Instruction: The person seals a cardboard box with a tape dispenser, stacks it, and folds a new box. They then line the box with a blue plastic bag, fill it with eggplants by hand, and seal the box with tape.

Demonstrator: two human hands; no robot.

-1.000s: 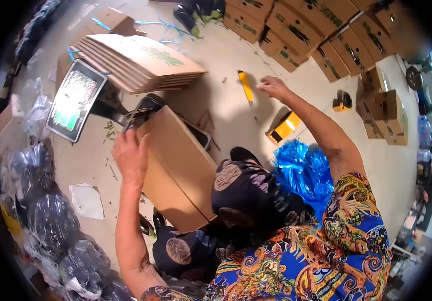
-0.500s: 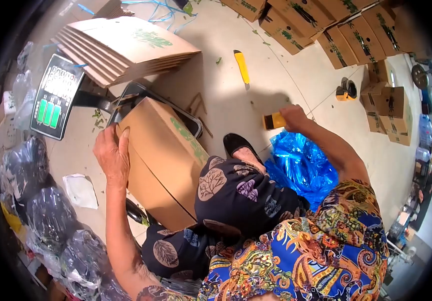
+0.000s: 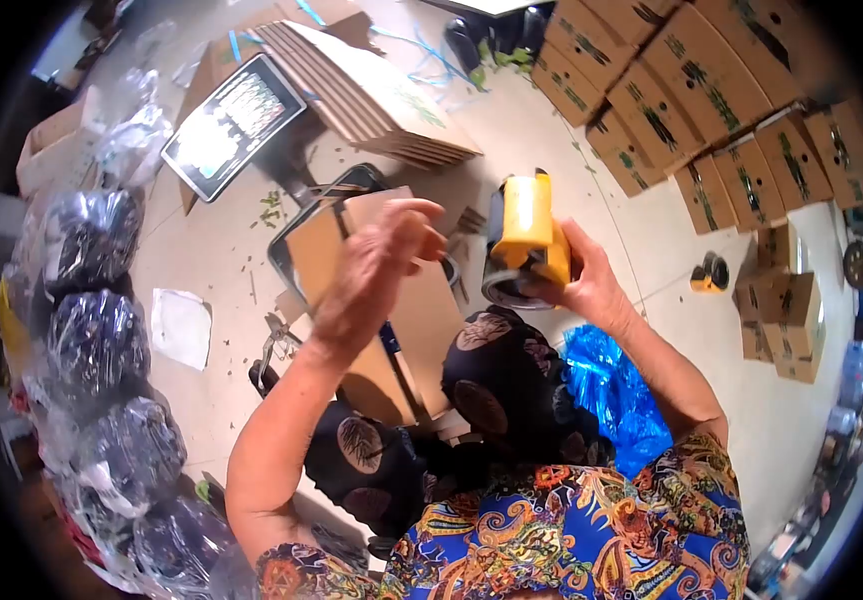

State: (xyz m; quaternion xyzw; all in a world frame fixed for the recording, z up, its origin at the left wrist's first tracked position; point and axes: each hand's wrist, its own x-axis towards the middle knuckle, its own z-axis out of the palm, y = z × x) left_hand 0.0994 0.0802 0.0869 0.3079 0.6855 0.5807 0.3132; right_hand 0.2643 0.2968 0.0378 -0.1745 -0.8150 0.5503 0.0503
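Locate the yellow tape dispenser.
Head view, centre: the yellow tape dispenser is in the right hand, beside the left hand, over the cardboard box.

The single view comes from a camera on the person's head, tilted steeply down over their own lap, and its fisheye lens bends the scene inside a dark round border. It sits close to the left hand (image 3: 371, 270) and the right hand (image 3: 581, 285) gripping a tape dispenser (image 3: 523, 235), both near centre. The floor (image 3: 511, 130) spreads beyond, with stacked cartons (image 3: 711, 90) at upper right and bagged bundles (image 3: 91, 340) at left.
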